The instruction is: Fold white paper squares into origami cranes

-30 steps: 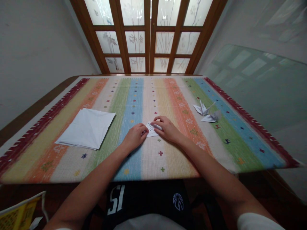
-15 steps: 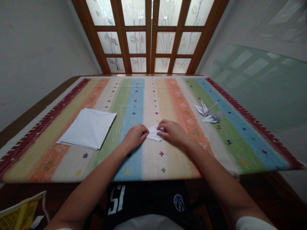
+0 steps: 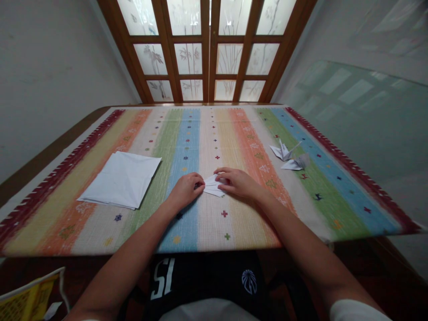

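While fingers of the left hand (image 3: pixel 186 189) pinch folded paper (image 3: pixel 211 184), the right hand (image 3: pixel 236 183) touches it, grip unclear; a yellow basket (image 3: pixel 25 304) sits cropped, contents indistinct.

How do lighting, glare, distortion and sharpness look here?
Head view: the door panes are bright, partly washed out, the room dimmer; pale window-like reflections on the greenish panel; wide-angle stretch seems to splay the striped tablecloth; fine creases on the folded paper look soft.

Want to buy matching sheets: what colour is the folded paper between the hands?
The folded paper is white, best seen in the head view.
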`<state>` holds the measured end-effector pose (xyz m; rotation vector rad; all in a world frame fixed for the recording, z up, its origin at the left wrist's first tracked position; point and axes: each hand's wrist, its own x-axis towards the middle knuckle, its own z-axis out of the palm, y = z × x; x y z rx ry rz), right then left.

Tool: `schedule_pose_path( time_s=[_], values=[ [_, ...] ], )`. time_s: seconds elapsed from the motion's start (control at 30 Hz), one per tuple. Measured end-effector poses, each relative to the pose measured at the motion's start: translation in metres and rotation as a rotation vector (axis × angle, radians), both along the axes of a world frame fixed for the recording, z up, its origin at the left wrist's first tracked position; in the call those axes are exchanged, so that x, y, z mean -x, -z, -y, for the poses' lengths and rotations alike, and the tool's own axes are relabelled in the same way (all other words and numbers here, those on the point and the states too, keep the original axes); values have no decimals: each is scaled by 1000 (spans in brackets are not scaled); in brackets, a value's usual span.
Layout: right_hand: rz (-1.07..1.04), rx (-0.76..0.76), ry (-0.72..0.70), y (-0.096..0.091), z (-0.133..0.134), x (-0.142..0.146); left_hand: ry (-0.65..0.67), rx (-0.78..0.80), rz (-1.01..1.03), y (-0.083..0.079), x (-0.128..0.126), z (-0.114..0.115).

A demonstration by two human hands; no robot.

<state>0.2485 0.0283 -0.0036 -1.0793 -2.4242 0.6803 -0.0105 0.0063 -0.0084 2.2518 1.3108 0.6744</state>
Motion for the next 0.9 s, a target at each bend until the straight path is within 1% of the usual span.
schedule_pose_path(
  time_s=[0.17,0.3,0.5,0.67,0.77,0.83,0.9],
  values=[
    [-5,-11,13,-4,5,1,-13,-9,27,1,0,2],
    [-6,11,34,-6,6,2,15,-17,-9,2,0,1],
    [24,-11,14,-1,3,2,66,-25,-70,1,1,0],
    [-6,-30,52,3,2,1,64,-89,-154,0,-5,5],
    [-17,-23,62,4,1,1,124,-128,-184,1,-12,8],
    [-27,-24,51,4,1,0,182,-140,-206,3,-15,9],
    [-46,-16,41,4,1,1,209,-150,-215,5,-16,9]
  ],
)
